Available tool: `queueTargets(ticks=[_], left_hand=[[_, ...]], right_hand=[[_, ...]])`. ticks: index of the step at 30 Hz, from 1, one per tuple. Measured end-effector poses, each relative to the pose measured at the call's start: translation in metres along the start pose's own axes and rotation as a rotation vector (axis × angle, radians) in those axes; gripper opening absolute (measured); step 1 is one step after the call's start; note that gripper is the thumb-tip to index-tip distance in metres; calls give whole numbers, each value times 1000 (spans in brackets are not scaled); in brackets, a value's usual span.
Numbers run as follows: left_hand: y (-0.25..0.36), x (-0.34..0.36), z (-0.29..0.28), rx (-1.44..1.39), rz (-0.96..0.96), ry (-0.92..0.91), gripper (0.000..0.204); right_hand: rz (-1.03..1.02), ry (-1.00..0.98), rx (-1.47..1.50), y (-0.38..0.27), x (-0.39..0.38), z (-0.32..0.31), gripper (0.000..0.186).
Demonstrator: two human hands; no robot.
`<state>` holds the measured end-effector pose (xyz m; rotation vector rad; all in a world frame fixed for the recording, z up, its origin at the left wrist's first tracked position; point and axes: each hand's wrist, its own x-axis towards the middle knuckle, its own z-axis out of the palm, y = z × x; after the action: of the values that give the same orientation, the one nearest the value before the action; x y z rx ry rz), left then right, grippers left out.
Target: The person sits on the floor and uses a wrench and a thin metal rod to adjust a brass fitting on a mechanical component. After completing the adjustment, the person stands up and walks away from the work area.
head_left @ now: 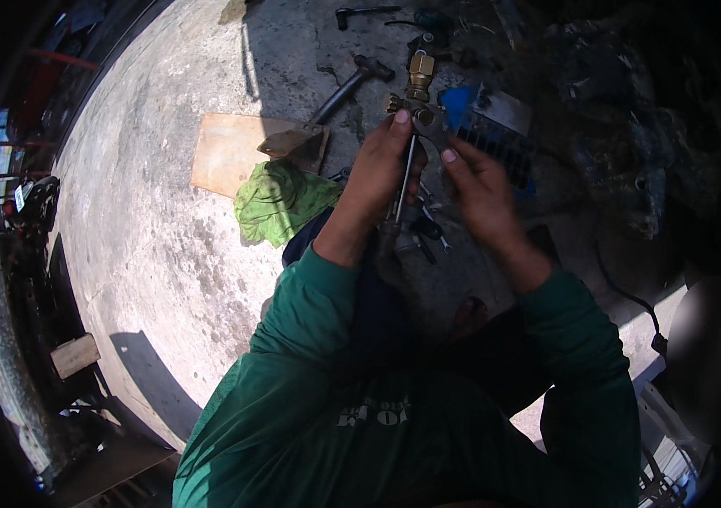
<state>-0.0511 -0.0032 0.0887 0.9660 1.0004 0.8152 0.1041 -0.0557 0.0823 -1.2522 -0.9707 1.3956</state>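
My left hand [384, 161] is closed round a brass valve fitting [419, 74], thumb on top near its side knob. The fitting has a hex nut at its far end, and a thin metal rod [404, 182] runs from it back toward me. Close on the right, my right hand [483, 186] is closed on what looks like a grey wrench [433, 127]. The wrench's head lies against the fitting, and its handle is mostly hidden by my fingers.
A hammer [345, 91], a wooden board [223, 152] and a green cloth [280, 203] lie on the concrete floor [149, 195] at left. Beyond is a ratchet handle [369, 10]. A blue-edged case [496, 123] sits at right; small tools [428, 229] lie below my hands.
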Motion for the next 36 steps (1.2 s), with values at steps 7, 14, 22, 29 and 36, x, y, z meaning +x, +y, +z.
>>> queueTargets(ticks=[7,14,22,29,36], left_hand=[[-2,0,-5,-97,-9,-65,56],[4,-3,-21,-154,27,-35,60],[-1,3,-21,-176,-1,62,57],[-5,3,-18,-132,57,111,59],[-14,16,-21,-89,16,188,62]], right_hand=[[119,-114,-131,-10,0,-9,31],[205,-410,-123,-14,-4,-24,38],[199,-301,-184,7,-4,-10,46],[231,-248,-235,5,-8,1,48],[227,-203,-25,22,-1,13,49]])
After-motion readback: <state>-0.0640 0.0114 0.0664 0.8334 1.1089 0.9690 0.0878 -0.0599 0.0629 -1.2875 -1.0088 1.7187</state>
